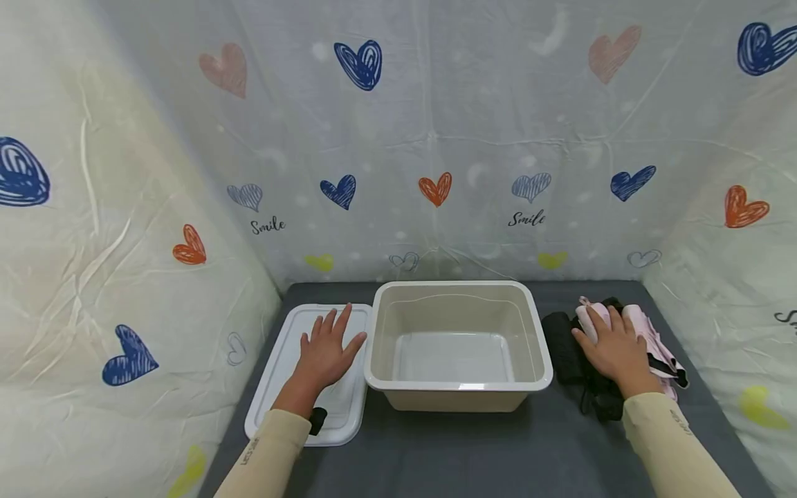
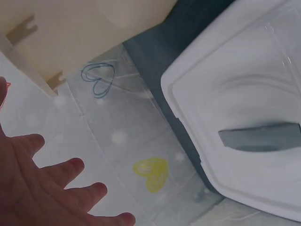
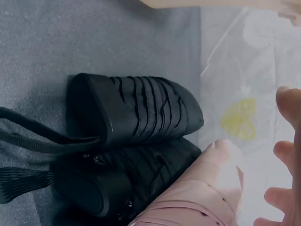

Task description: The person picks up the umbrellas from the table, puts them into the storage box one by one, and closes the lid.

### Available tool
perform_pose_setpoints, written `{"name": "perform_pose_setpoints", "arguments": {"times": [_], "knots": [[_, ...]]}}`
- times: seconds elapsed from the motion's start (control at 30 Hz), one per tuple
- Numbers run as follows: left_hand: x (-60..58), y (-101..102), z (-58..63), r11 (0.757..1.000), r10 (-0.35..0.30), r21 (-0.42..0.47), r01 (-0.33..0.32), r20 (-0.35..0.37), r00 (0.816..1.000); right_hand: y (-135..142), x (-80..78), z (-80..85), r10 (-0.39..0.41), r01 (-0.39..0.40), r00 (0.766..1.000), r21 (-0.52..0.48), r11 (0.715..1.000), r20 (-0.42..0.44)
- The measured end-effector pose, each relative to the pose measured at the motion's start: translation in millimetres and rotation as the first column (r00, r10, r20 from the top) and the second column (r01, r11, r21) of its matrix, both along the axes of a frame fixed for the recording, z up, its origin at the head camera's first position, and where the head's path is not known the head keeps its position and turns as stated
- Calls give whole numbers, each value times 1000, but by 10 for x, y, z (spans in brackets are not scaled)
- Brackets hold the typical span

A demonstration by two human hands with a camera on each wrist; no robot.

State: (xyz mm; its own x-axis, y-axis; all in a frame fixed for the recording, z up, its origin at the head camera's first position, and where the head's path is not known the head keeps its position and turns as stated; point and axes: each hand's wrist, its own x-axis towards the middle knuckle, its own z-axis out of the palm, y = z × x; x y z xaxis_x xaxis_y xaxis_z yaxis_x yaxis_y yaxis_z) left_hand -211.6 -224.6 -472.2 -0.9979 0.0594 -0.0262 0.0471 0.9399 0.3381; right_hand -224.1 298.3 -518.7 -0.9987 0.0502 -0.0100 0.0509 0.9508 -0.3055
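My left hand, fingers spread, is over a white plastic lid on the left of the table. In the left wrist view the fingers are straight and hold nothing. At the right, my right hand is over a group of folded umbrellas, its fingers loosely spread. A black umbrella with a wrist strap lies beside another black umbrella. Next to them is a pink umbrella, partly hidden by the hand in the head view. Between both hands stands a beige storage box with nothing in it.
The dark grey table runs back to a hanging pale curtain printed with hearts. The curtain also encloses the left and right sides. The lid's right edge lies close beside the box.
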Motion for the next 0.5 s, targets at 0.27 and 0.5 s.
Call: {"name": "perform_pose_setpoints", "arguments": {"times": [0.27, 0.5], "knots": [[29, 52, -6, 995, -1, 98, 0, 12, 1000, 64, -11, -15, 0, 0, 1000, -3, 1000, 15], [31, 94, -1, 983, -24, 182, 20, 19, 1000, 131, -53, -45, 2, -2, 999, 4, 1000, 39]]}}
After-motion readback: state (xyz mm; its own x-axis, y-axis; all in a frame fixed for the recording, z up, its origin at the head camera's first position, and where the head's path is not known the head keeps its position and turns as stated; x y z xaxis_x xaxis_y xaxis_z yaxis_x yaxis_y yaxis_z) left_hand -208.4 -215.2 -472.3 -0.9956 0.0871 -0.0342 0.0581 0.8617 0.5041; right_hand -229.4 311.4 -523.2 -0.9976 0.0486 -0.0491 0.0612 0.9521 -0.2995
